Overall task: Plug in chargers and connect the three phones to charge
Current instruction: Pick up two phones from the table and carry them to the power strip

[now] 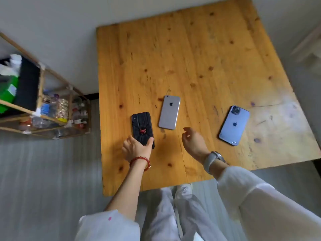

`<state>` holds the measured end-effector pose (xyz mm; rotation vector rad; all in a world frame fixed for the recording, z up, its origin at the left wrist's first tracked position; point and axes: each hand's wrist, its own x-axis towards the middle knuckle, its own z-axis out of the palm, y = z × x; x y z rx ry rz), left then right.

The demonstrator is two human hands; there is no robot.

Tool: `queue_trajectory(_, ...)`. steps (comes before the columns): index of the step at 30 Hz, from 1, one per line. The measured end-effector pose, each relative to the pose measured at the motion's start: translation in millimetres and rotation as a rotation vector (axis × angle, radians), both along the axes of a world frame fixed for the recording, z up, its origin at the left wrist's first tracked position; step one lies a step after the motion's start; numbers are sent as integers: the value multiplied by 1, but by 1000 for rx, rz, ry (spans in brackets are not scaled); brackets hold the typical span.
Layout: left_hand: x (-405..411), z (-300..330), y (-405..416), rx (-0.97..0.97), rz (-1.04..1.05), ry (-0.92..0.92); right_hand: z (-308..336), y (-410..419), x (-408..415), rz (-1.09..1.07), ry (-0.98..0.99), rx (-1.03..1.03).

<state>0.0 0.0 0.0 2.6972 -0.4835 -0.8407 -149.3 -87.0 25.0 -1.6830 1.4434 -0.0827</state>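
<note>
Three phones lie face down on the wooden table. A black phone with a red spider emblem is at the left; my left hand grips its near end, thumb on the right edge. A silver phone lies in the middle. A blue phone lies at the right. My right hand hovers over the table between the silver and blue phones, fingers loosely curled and holding nothing. No charger or cable is in view.
A wooden shelf rack with bottles, jars and a green package stands on the floor left of the table. My legs and shoes are at the table's near edge. Another wooden piece is at the far right.
</note>
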Motion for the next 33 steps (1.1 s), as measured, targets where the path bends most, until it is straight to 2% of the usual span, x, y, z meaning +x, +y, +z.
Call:
queue_trajectory(3, 9, -17, -14, 121, -21, -100, -15, -23, 23, -1, 45, 47)
queue_trajectory(7, 10, -33, -20, 45, -76, -197, -27, -42, 53, -103, 97, 63)
queue_trajectory(12, 27, -34, -19, -49, -82, -140, -27, -44, 94, -267, 314, 90)
queue_trajectory(15, 44, -31, -21, -156, -134, -45, -26, -45, 109, -327, 350, 134)
queue_trajectory(18, 58, -28, -22, -221, -200, 58, -27, -48, 115, -391, 303, 174)
queue_trajectory(21, 73, -26, -24, -245, -217, 144, -26, -46, 114, -441, 167, 204)
queue_trajectory(24, 82, -22, -26, -246, -334, 118, -24, -36, 102, -410, 56, 161)
queue_trajectory(28, 76, -7, -23, -300, -473, 91, -11, -5, 65, -384, 50, 81)
queue_trajectory(33, 29, 15, -27, -366, -635, 239, 11, 60, -4, -522, 41, 18)
